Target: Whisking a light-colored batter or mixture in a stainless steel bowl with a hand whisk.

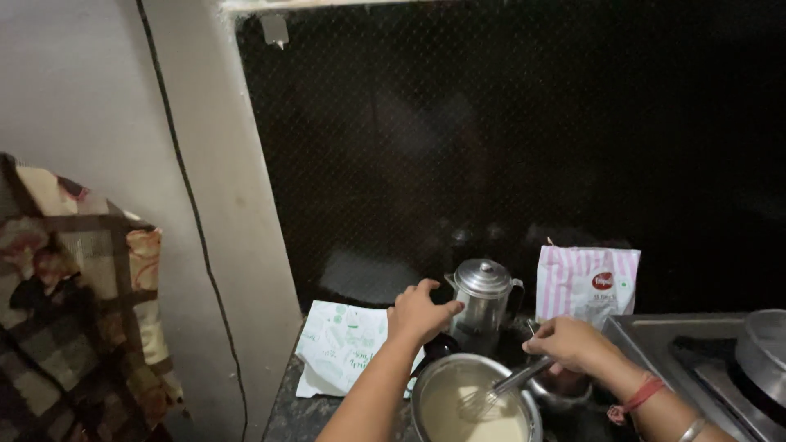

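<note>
While my right hand (pixel 573 342) grips the metal wire whisk (pixel 501 389) in the round steel pot of pale batter (pixel 475 403) at bottom centre, my open left hand (pixel 419 313) rests just above its rim.

Pouch: pink-and-white striped packet (pixel 587 282) with a red round mark, standing upright at the far right of the counter.
Flat packet: white with pale green print (pixel 340 348), lying on the near left of the dark counter (pixel 286 417).
Stove: steel gas stove (pixel 679 344) at the right, with a steel vessel (pixel 765 348) on it at the frame edge.
Cloth: checked, flowered fabric (pixel 78 295) hanging at the far left.
Backdrop: dark mesh screen (pixel 508 139) behind the counter, pale wall (pixel 90 98) to its left.
</note>
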